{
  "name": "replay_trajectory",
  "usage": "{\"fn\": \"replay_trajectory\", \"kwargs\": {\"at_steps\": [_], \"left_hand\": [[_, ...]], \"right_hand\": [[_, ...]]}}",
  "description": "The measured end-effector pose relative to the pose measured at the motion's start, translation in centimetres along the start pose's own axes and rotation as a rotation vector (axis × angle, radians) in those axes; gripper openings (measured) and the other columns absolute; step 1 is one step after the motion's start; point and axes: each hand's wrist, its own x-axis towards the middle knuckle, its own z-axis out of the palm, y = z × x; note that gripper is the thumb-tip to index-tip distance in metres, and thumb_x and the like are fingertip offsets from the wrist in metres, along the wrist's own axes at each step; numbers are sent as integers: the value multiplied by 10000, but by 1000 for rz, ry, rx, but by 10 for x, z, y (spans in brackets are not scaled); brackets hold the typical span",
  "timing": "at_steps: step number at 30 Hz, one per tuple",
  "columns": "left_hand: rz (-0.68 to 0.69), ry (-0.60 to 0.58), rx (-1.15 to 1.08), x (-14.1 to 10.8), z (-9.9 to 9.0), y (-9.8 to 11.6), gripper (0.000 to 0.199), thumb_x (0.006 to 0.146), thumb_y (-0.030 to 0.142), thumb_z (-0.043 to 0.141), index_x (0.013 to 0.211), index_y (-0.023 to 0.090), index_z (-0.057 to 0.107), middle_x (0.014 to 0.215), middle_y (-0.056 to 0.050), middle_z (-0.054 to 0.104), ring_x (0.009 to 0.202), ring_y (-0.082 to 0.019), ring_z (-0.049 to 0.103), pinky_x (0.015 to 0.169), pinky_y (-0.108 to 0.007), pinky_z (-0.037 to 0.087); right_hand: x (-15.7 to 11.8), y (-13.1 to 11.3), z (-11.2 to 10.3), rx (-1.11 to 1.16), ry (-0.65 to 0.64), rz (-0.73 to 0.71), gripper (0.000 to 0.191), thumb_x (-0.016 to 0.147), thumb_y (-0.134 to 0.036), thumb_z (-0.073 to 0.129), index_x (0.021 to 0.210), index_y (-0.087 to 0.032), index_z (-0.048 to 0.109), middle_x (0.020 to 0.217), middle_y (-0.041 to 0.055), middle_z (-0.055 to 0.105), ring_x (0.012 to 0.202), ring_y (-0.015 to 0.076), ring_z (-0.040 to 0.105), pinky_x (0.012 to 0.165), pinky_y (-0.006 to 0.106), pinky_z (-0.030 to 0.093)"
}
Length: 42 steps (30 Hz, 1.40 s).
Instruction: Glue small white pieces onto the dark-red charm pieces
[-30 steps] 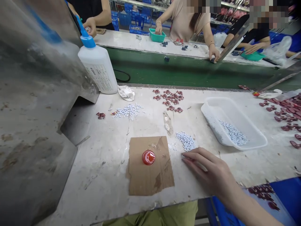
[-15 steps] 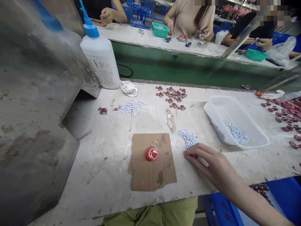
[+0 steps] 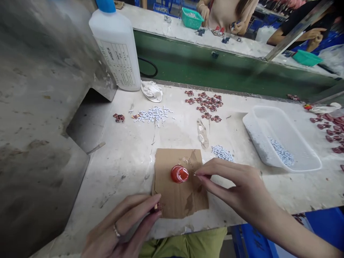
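A small dark red piece (image 3: 158,206) is pinched between thumb and fingertips of my left hand (image 3: 126,224), over the lower left edge of the cardboard (image 3: 172,204). On the cardboard stands a small round red container (image 3: 179,173) with a glossy top. Just right of it, my right hand (image 3: 236,186) pinches a tiny pale piece (image 3: 195,174). Behind that hand lies a small pile of light blue pieces (image 3: 222,153). Farther back are a looser pile of light blue pieces (image 3: 154,114) and a group of dark red pieces (image 3: 205,104).
A white tray (image 3: 306,157) holding light blue pieces stands at the right. At the back left are a large white bottle (image 3: 118,53), a crumpled white cloth (image 3: 152,91) and a metal housing (image 3: 40,125). People work across the green divider (image 3: 188,57).
My left hand has come into view with a dark red piece. My right hand has moved left from the light blue pile to the red container. The view has shifted.
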Motion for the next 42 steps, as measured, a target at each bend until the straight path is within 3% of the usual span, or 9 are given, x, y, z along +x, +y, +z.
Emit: {"fn": "replay_trajectory", "kwargs": {"at_steps": [2,6,10,17,21,25,32,37,42], "left_hand": [[6,-18,-35,1,1,1,325,962,135,649,1229,314,694,1151,89,727,975,-28,730,964,-52,544],[-77,113,-50,-3,4,1,286,927,178,720,1178,316,712,1129,115,739,939,-23,732,972,-48,543],[-34,57,-35,-4,3,1,281,919,135,705,1147,300,708,1086,92,745,941,-50,737,971,-93,560],[-14,56,-44,2,1,4,289,920,132,707,1155,299,704,1093,93,753,926,-39,739,953,-72,568],[45,20,-82,7,6,7,257,913,120,721,1131,255,699,1050,77,760,889,-23,739,933,-41,560],[71,-34,-174,10,12,8,283,907,100,722,1150,239,676,1069,56,763,939,-52,749,913,-89,600],[102,-26,-173,13,13,8,257,913,165,740,1149,247,682,1080,64,773,922,-36,755,940,-53,571],[49,-26,-169,10,16,10,330,885,94,741,1153,276,681,1091,78,769,920,-43,756,936,-70,586],[63,-5,-131,7,16,10,368,846,19,747,1125,254,701,1089,75,776,930,-65,763,942,-87,596]], "right_hand": [[4,-1,3,-21,0,-33,150,973,-91,664,1004,-225,724,957,-29,766,852,76,705,783,163,549],[7,-1,7,-24,-26,-48,151,982,-97,662,1039,-222,725,1001,-12,757,890,89,699,804,180,546],[7,-1,8,-25,-40,-47,172,985,-85,650,1042,-227,730,1002,-4,752,885,104,700,770,203,548],[6,-3,5,-33,-15,-51,176,974,-82,659,1030,-229,739,985,4,761,874,113,714,744,211,564],[3,-17,6,96,49,-56,207,944,-51,668,1030,-227,735,961,6,766,854,111,728,739,204,585],[0,-33,16,285,45,-71,209,918,-18,665,990,-208,715,933,10,767,851,121,745,755,211,616],[-2,-34,31,422,25,-47,168,922,-26,670,970,-179,719,889,31,753,820,136,744,740,232,628],[-5,-32,30,370,-5,-61,170,938,-35,661,1006,-175,731,902,49,748,800,143,746,706,221,628],[-13,-32,27,104,-28,-250,254,1001,-52,578,1209,-139,695,1063,110,768,911,168,754,771,221,642]]}}
